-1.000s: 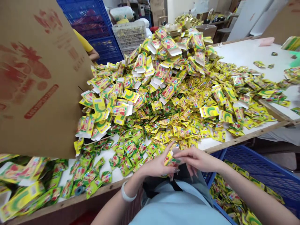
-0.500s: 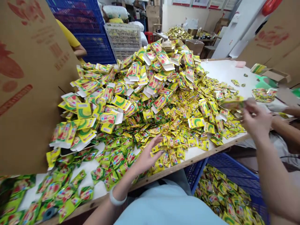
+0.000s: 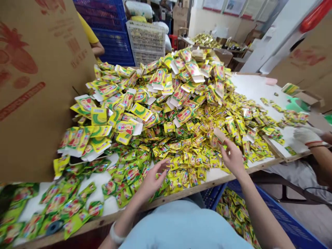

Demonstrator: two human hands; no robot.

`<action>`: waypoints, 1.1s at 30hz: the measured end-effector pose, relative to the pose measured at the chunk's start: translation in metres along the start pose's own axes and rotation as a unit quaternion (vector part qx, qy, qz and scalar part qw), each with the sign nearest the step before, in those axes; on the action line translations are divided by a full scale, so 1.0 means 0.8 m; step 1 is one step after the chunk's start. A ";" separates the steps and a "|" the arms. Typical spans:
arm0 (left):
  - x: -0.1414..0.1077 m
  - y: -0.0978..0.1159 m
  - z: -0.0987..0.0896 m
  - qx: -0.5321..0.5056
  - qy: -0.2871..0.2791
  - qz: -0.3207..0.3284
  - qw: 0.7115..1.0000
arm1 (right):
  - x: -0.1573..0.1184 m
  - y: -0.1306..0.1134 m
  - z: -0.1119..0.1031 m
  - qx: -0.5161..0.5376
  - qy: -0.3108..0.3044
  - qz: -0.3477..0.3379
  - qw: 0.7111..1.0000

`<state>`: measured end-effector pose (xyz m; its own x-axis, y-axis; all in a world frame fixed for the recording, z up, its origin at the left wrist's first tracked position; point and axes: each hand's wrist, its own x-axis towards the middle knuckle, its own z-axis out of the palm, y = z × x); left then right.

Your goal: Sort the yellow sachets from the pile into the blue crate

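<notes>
My right hand (image 3: 232, 157) is closed on a small carton (image 3: 219, 135), held above the yellow packets with its pale flap showing; the rest of the carton is blurred. My left hand (image 3: 153, 180) hovers low over the front of the table, fingers curved and apart, with nothing visible in it. Beneath and around it lie green sachets (image 3: 132, 174) and small yellow sachets (image 3: 190, 159). Behind both hands rises a heap of yellow-and-green printed cartons (image 3: 181, 95), many with white flaps open.
A large brown cardboard box (image 3: 52, 145) stands at left. Below the wooden table edge (image 3: 178, 194) is a blue crate (image 3: 293, 221) of yellow packets. At right, a co-worker's gloved hand (image 3: 308, 136) rests by more sachets. Blue crates (image 3: 111, 43) and white crates (image 3: 146, 38) stand behind.
My right hand has come in from the far right toward the middle, carrying the carton. My left hand stays near the front sachets, slightly lower and to the left. The view has shifted.
</notes>
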<state>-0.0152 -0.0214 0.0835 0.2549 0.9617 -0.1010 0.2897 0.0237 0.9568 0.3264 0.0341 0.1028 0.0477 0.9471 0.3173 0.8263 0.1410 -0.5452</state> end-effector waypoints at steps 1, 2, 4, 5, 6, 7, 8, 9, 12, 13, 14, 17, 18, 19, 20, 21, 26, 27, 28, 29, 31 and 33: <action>0.004 0.003 0.001 -0.005 -0.012 -0.002 1.000 | -0.010 -0.018 0.004 0.106 -0.019 0.017 0.994; 0.009 0.005 0.004 -0.022 -0.029 -0.003 0.999 | -0.020 -0.037 0.010 0.200 -0.061 0.033 0.977; 0.022 0.005 0.012 -0.074 -0.073 -0.011 0.995 | -0.038 -0.074 0.028 0.281 -0.172 0.048 0.943; 0.030 0.003 0.016 -0.097 -0.095 -0.020 0.990 | -0.045 -0.087 0.038 0.275 -0.211 0.050 0.937; 0.036 0.001 0.020 -0.110 -0.108 -0.031 0.988 | -0.049 -0.095 0.046 0.250 -0.228 0.054 0.939; 0.042 -0.002 0.021 -0.107 -0.108 -0.040 0.988 | -0.051 -0.095 0.053 0.219 -0.222 0.063 0.948; 0.046 -0.004 0.021 -0.088 -0.095 -0.043 0.991 | -0.051 -0.089 0.059 0.191 -0.197 0.081 0.958; 0.048 -0.007 0.018 -0.054 -0.074 -0.034 0.995 | -0.050 -0.078 0.062 0.164 -0.166 0.106 0.967; 0.037 -0.010 0.000 0.103 0.022 0.051 0.993 | -0.047 -0.029 0.069 0.085 -0.152 0.162 0.971; 0.028 -0.011 -0.006 0.157 0.046 0.078 0.983 | -0.047 -0.015 0.070 0.073 -0.172 0.164 0.969; 0.017 -0.013 -0.012 0.203 0.052 0.096 0.973 | -0.047 -0.004 0.071 0.069 -0.190 0.159 0.966; -0.019 -0.025 -0.015 0.302 -0.020 0.102 0.948 | -0.051 0.003 0.066 0.058 -0.128 0.148 0.979; -0.028 -0.031 -0.013 0.326 -0.049 0.100 0.939 | -0.051 -0.003 0.061 0.053 -0.079 0.152 0.984; -0.034 -0.038 -0.010 0.343 -0.067 0.100 0.931 | -0.052 -0.010 0.056 0.066 -0.036 0.159 0.984; -0.038 -0.044 -0.008 0.353 -0.075 0.099 0.927 | -0.052 -0.020 0.052 0.104 -0.012 0.169 0.980; -0.038 -0.049 -0.007 0.355 -0.074 0.098 0.927 | -0.051 -0.030 0.048 0.168 -0.011 0.181 0.969; -0.015 -0.039 -0.017 0.282 0.012 0.085 0.955 | -0.048 -0.070 0.052 0.450 -0.127 0.229 0.854; -0.009 -0.030 -0.018 0.252 0.036 0.076 0.964 | -0.047 -0.074 0.056 0.464 -0.146 0.233 0.842; -0.003 -0.021 -0.017 0.212 0.054 0.058 0.974 | -0.047 -0.077 0.059 0.473 -0.165 0.235 0.833; 0.002 -0.011 -0.015 0.164 0.062 0.029 0.984 | -0.047 -0.080 0.060 0.478 -0.185 0.233 0.827; 0.012 0.008 -0.009 0.066 0.037 -0.042 0.996 | -0.046 -0.088 0.061 0.477 -0.230 0.206 0.823; 0.021 0.022 -0.002 0.003 -0.028 -0.088 0.996 | -0.042 -0.099 0.059 0.455 -0.267 0.136 0.838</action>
<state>-0.0070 -0.0046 0.0994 0.2512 0.9255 -0.2833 0.3399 0.1897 0.9211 0.2330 0.0046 0.0983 -0.2947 0.9395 -0.1749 0.0433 -0.1697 -0.9845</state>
